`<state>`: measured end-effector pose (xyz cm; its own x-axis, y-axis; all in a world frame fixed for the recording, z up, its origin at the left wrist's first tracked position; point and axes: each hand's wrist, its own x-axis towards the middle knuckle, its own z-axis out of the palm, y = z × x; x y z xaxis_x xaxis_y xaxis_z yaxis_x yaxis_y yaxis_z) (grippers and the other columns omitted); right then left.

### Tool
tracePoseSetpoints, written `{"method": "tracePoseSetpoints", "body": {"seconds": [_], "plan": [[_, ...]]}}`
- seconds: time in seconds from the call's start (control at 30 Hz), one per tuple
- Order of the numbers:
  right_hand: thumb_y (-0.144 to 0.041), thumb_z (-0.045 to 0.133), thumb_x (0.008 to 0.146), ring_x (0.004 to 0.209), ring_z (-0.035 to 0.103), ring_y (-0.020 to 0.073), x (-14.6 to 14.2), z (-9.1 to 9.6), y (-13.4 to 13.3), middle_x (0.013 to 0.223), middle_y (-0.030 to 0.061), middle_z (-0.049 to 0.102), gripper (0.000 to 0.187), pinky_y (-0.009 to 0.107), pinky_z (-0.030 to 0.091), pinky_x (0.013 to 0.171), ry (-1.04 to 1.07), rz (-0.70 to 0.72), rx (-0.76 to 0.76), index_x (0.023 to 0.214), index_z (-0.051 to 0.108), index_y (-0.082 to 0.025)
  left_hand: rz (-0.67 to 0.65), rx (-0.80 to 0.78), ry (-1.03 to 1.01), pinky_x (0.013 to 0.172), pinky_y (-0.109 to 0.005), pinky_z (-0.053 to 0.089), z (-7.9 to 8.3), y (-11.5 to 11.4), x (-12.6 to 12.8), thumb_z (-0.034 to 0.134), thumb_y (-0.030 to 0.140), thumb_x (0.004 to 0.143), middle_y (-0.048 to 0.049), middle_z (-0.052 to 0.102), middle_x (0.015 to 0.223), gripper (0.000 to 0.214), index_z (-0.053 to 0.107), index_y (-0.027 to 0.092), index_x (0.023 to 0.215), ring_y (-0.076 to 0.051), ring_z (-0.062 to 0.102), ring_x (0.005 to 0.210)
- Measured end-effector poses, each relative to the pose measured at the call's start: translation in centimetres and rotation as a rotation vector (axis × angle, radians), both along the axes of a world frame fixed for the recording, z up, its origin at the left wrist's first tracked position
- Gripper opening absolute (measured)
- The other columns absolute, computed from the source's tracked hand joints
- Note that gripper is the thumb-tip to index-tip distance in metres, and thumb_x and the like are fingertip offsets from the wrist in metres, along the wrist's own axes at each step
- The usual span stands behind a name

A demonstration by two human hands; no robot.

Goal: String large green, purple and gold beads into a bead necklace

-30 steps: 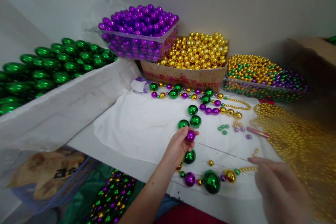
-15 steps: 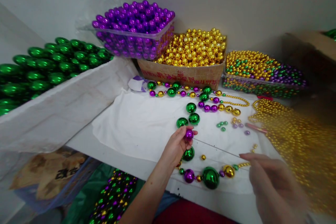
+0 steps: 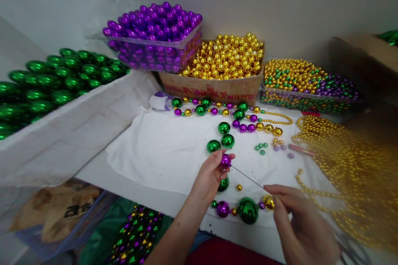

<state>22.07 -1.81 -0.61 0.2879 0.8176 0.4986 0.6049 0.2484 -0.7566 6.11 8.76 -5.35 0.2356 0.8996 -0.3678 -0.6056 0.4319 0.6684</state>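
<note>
My left hand [image 3: 211,172] pinches a shiny purple bead [image 3: 225,160] between thumb and fingers. A thin dark wire [image 3: 247,176], perhaps a needle, runs from the bead to my right hand [image 3: 298,219], whose thumb and forefinger close on its other end. Below the hands lies a bead strand [image 3: 223,209] with a big green ball [image 3: 248,210] and a gold bead [image 3: 268,202], partly covered by my right fingers. One loose gold bead [image 3: 239,187] rests between the hands. Just beyond my left hand sit loose green balls [image 3: 228,140].
A finished-looking necklace [image 3: 214,111] lies at the back. Behind stand a tub of purple beads [image 3: 149,54], a carton of gold beads [image 3: 214,87] and a tub of small mixed beads [image 3: 307,95]. A white box [image 3: 77,128] holds green balls; gold bead chains [image 3: 336,161] spread at right.
My right hand has moved left, closer to the purple bead, and less of the wire shows between the hands. My left hand still holds the bead. The view has shifted slightly.
</note>
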Motion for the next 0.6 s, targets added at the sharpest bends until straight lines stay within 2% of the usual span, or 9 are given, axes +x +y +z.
{"method": "tracePoseSetpoints", "body": {"seconds": [0.1,0.23,0.4,0.6], "plan": [[-0.006,0.056,0.085,0.083,0.066,0.0116,-0.1,0.1,0.1,0.092,0.0047,0.07,0.017,0.018,0.05,0.062,-0.042,0.067,0.073,0.094,0.061,-0.019,0.013,-0.054,-0.079,0.042,-0.014,0.034,0.3,-0.1,0.1,0.066,0.029,0.082,-0.0134,0.066,0.101,0.028,0.058,0.013,0.104,-0.008,0.053,0.061],[-0.005,0.055,0.084,0.082,0.067,0.013,0.1,0.2,0.1,0.09,0.0061,0.07,0.018,0.021,0.053,0.068,0.028,0.043,0.103,0.094,0.061,-0.018,0.006,-0.138,-0.169,0.041,-0.014,0.035,0.4,-0.1,0.3,0.062,0.027,0.084,-0.0138,0.066,0.103,0.02,0.059,0.013,0.098,-0.008,0.054,0.061],[-0.008,0.054,0.085,0.081,0.07,0.0159,1.1,0.1,0.0,0.092,0.008,0.072,0.024,0.021,0.055,0.062,-0.235,0.197,0.101,0.106,0.057,-0.018,0.013,-0.169,-0.197,0.04,-0.014,0.035,0.7,-0.1,0.3,0.06,0.026,0.086,-0.014,0.065,0.104,0.014,0.058,0.013,0.089,-0.008,0.053,0.06],[-0.007,0.054,0.083,0.08,0.07,0.016,0.9,-0.4,-0.2,0.096,0.0079,0.072,0.032,0.024,0.057,0.064,-0.283,0.242,0.1,0.112,0.051,-0.021,0.0,-0.21,-0.242,0.042,-0.015,0.038,0.6,-0.3,0.3,0.058,0.028,0.088,-0.0117,0.065,0.096,0.016,0.06,0.012,0.089,-0.009,0.055,0.062]]}}
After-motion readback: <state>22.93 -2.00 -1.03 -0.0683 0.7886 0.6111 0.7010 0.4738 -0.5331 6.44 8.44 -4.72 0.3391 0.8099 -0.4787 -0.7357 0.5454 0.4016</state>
